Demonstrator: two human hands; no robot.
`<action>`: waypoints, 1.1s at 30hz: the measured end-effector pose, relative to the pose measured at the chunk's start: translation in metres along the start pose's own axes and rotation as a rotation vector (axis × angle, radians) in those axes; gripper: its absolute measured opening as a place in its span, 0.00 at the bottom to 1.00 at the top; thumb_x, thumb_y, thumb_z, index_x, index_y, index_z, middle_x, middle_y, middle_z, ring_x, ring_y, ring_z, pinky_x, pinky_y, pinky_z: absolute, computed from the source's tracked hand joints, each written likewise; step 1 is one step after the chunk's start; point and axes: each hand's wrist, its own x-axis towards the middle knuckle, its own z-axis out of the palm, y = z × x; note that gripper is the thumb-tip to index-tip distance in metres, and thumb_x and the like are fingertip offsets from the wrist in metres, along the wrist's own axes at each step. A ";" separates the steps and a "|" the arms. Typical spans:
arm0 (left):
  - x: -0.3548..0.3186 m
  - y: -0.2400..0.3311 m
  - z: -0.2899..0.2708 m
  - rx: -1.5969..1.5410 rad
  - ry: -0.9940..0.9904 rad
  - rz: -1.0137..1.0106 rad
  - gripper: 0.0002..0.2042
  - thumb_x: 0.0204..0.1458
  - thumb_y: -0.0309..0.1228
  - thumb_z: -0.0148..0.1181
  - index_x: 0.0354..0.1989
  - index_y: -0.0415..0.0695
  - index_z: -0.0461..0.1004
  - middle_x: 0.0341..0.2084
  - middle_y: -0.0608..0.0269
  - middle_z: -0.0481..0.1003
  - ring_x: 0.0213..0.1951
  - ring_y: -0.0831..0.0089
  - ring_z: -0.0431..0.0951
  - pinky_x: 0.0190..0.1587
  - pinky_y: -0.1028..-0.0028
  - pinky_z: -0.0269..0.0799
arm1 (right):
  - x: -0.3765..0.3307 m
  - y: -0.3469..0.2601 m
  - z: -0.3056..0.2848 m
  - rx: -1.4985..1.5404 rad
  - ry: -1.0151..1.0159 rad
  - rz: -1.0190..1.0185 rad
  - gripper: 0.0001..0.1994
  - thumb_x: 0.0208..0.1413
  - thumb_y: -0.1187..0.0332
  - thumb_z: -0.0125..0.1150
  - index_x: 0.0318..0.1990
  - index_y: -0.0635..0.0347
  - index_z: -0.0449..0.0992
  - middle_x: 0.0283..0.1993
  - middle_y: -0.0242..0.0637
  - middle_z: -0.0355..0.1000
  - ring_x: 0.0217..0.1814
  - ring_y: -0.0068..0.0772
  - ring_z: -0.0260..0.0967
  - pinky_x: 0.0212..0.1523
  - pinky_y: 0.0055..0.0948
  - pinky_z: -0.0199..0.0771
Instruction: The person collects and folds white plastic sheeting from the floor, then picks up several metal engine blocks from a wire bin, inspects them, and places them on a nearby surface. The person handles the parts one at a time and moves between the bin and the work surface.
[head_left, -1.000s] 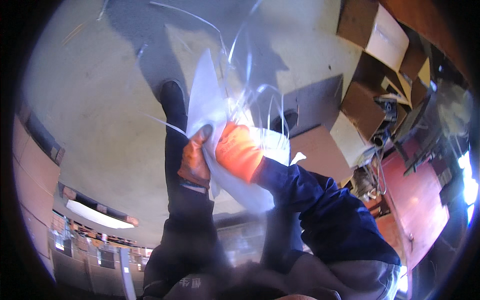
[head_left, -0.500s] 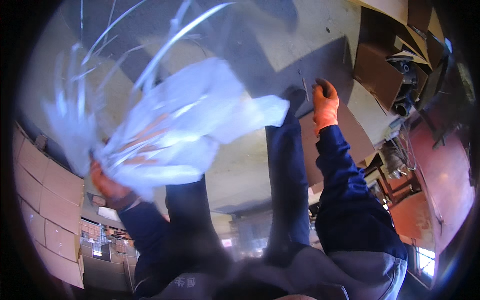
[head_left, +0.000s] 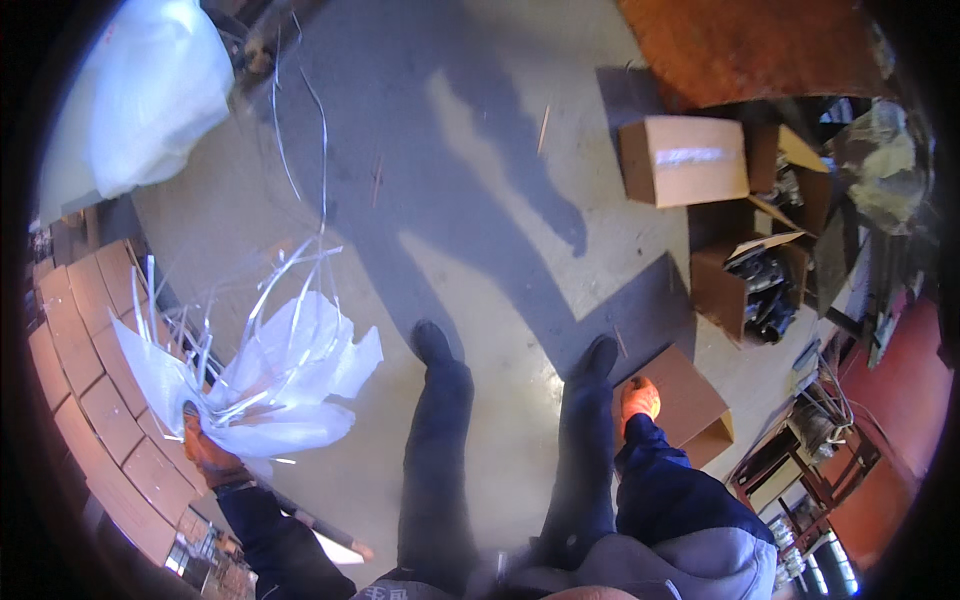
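Note:
My left hand (head_left: 210, 455), in an orange glove, is closed around a loose bundle of white plastic sheeting (head_left: 300, 375) and thin, pale packing straps (head_left: 265, 300). The sheeting flares out past the fist, and long strap ends trail forward above the floor. My right hand (head_left: 641, 398), gloved in orange too, hangs by my right leg with its fingers curled in and nothing visible in them. Behind it in the picture lies a brown cardboard box (head_left: 685, 400); I cannot tell whether the hand touches it.
Stacked cartons (head_left: 100, 410) line the left side. A big white plastic bag (head_left: 160, 95) stands at the far left. On the right are a taped carton (head_left: 698, 160), an opened carton with dark parts (head_left: 765, 300), and a rusty sheet (head_left: 750, 50). Thin scraps lie on the concrete floor (head_left: 480, 260).
The view has swung, bringing the white bag and taped carton into sight. My left hand still grips the bundle, now lower and steadier. My right hand has dropped beside my leg.

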 end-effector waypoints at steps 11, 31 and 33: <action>-0.019 0.046 0.057 -0.477 0.142 -0.143 0.29 0.58 0.44 0.48 0.60 0.32 0.62 0.54 0.48 0.68 0.54 0.54 0.70 0.56 0.57 0.67 | 0.001 -0.021 -0.147 0.320 0.132 0.076 0.18 0.53 0.60 0.54 0.45 0.62 0.77 0.46 0.52 0.75 0.52 0.51 0.71 0.52 0.39 0.71; 0.003 0.039 0.284 -0.139 0.087 -0.412 0.35 0.59 0.56 0.43 0.58 0.32 0.62 0.50 0.42 0.70 0.48 0.55 0.73 0.50 0.57 0.71 | 0.338 -0.439 -0.225 -0.488 0.006 -0.244 0.20 0.49 0.57 0.57 0.44 0.61 0.79 0.52 0.47 0.74 0.56 0.44 0.72 0.54 0.38 0.72; 0.004 0.040 0.285 -0.085 -0.004 -0.459 0.36 0.57 0.57 0.43 0.58 0.33 0.61 0.50 0.41 0.69 0.49 0.54 0.73 0.51 0.57 0.71 | 0.335 -0.450 -0.220 -0.759 -0.025 -0.411 0.19 0.48 0.56 0.59 0.42 0.61 0.80 0.50 0.46 0.75 0.54 0.44 0.73 0.53 0.39 0.74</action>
